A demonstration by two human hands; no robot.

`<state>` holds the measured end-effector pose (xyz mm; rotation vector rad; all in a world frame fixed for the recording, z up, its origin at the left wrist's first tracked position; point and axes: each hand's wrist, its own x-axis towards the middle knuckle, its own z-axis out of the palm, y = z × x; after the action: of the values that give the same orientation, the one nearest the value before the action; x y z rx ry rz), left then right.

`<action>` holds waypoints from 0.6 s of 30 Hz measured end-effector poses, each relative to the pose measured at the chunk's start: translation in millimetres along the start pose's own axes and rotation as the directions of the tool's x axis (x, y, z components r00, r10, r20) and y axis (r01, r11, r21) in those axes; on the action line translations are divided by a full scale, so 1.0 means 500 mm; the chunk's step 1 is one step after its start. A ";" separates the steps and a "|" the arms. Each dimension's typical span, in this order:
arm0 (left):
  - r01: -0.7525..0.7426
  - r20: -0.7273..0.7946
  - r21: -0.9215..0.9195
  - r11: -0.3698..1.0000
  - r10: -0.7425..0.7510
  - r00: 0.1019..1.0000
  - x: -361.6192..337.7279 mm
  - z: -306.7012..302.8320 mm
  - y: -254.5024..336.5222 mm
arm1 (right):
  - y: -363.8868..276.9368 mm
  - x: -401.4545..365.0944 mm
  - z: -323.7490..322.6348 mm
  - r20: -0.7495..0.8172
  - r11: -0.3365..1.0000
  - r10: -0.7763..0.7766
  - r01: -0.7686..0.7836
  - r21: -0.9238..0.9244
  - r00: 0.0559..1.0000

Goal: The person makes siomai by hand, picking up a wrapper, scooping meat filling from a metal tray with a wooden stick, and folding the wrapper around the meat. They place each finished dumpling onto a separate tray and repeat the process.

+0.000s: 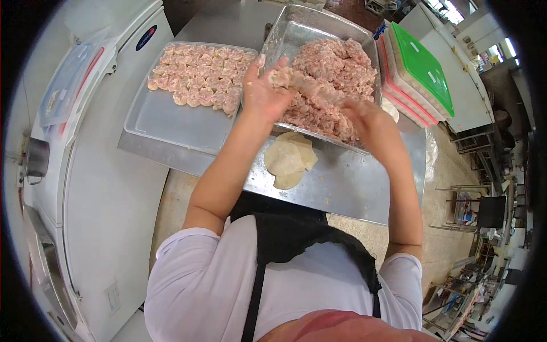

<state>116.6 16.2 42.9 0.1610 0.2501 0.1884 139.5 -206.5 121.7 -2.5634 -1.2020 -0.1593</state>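
My left hand [265, 96] is raised, palm up, by the near left side of a metal tray [290, 35]. Its fingers curl around a small dumpling with minced meat [279, 78]; any wrapper is hard to make out. Over the tray, my right hand [367, 122] is closed and partly blurred. From it a long, flat spreading stick [316, 89], smeared with meat, reaches toward the left hand. A big mound of raw minced meat [336, 62] fills much of the tray. Below lie several round, pale dough wrappers [288, 157], loosely stacked on the metal table.
At left, a translucent plastic tray [165, 124] holds rows of open-topped meat dumplings [199, 74]. Stacked containers with a green lid [423, 68] stand to the right. A white freezer [114, 171] flanks the metal table [347, 191]. Shelves and stools [467, 205] stand farther right.
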 end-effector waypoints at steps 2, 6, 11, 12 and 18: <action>-0.036 0.260 0.206 0.978 -0.019 0.966 -0.004 -0.003 0.027 | 0.038 -0.006 -0.004 -0.135 0.974 0.008 0.023 0.227 0.991; -0.482 0.503 0.738 0.473 0.091 0.859 -0.023 0.000 0.076 | 0.063 -0.012 0.005 0.106 0.978 0.158 -0.170 0.118 0.982; -0.701 0.769 0.639 -0.316 0.265 0.582 -0.066 0.021 0.116 | 0.030 0.061 0.054 0.105 0.949 -0.150 0.173 -0.264 0.983; -0.683 0.716 0.698 -0.216 0.199 0.669 -0.061 0.008 0.130 | 0.026 0.088 0.073 0.107 0.948 -0.156 0.179 -0.262 0.982; -0.534 0.605 0.793 -0.292 0.276 0.747 -0.084 -0.013 0.158 | -0.060 0.123 0.170 0.054 0.749 -0.352 0.316 -0.582 0.934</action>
<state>61.9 85.2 60.6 1.9670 0.0631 0.7177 153.8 -116.4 61.9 -2.7593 -1.8157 -0.8002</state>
